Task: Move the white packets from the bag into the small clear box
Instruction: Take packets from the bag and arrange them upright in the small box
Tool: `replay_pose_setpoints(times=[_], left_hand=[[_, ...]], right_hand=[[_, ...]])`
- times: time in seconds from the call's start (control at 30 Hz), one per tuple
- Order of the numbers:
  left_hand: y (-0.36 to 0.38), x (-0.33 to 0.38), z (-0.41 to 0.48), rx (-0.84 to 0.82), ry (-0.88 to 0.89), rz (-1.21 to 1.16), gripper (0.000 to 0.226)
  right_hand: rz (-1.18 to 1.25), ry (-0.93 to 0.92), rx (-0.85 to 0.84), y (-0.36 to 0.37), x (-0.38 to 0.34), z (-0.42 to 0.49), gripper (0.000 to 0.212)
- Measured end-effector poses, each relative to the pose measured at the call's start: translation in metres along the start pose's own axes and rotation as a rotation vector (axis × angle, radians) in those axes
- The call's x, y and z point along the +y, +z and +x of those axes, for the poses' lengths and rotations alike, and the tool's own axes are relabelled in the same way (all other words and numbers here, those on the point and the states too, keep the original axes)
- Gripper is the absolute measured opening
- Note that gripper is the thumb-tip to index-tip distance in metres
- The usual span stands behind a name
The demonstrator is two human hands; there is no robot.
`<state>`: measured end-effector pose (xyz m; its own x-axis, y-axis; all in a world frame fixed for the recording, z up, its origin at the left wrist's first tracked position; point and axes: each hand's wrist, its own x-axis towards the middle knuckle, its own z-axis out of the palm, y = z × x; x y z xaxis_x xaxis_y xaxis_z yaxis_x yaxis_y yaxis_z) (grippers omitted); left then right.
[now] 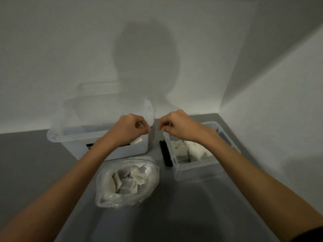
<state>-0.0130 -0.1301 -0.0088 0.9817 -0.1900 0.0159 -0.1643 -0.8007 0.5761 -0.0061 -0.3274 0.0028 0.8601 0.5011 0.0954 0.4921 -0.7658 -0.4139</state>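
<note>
- The left hand [130, 128] is raised above the grey tabletop [35, 154], fingers curled in. Its thumb and forefinger pinch the lower edge of a thin, translucent scrap of film [149, 110] that stands up from the fingertips.
- The right hand [176, 125] is level with it and just beside it, the two sets of fingertips close but apart. Its fingers are curled with the tips drawn together. A pale sliver shows there, but blur makes it impossible to tell whether the hand grasps anything.
- The crumpled clear plastic bag [104, 198] lies on the tabletop below and between the forearms, mouth open upward. A heap of flat white packets [125, 182] sits inside it.
- The small clear rectangular plastic box [192, 165] stands to the right of the bag, under the right wrist. More white packets [181, 149] are stacked in its far part, while its near corner is bare.
- A narrow black oblong object [166, 154] lies on the tabletop just beside the small box's left wall.
- A larger translucent plastic tub [70, 142] stands behind the bag on the left, against the white wall [70, 49]. It carries a black label [90, 146] on its front, partly hidden by the left forearm.
- A rounded grey shadow [145, 55] falls on the wall above the hands.
</note>
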Motion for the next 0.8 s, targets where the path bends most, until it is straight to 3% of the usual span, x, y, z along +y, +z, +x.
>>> replay_pose_setpoints(times=[0.2, 0.37, 0.57, 0.8], left_hand=[[0.001, -0.066, -0.053, 0.052, -0.172, 0.002, 0.011], [0.021, -0.094, -0.084, -0.04, -0.261, 0.013, 0.02], [0.041, -0.122, -0.094, -0.054, -0.312, 0.044, 0.007], [0.039, -0.125, -0.095, -0.042, -0.32, -0.018, 0.014]], right_hand=[[0.106, -0.082, -0.152, 0.055, -0.056, 0.008, 0.019], [0.129, 0.005, -0.402, 0.118, -0.074, 0.005, 0.017], [0.16, 0.284, -0.319, 0.193, -0.085, 0.003, 0.019], [0.208, 0.336, -0.255, 0.195, -0.08, 0.002, 0.009]])
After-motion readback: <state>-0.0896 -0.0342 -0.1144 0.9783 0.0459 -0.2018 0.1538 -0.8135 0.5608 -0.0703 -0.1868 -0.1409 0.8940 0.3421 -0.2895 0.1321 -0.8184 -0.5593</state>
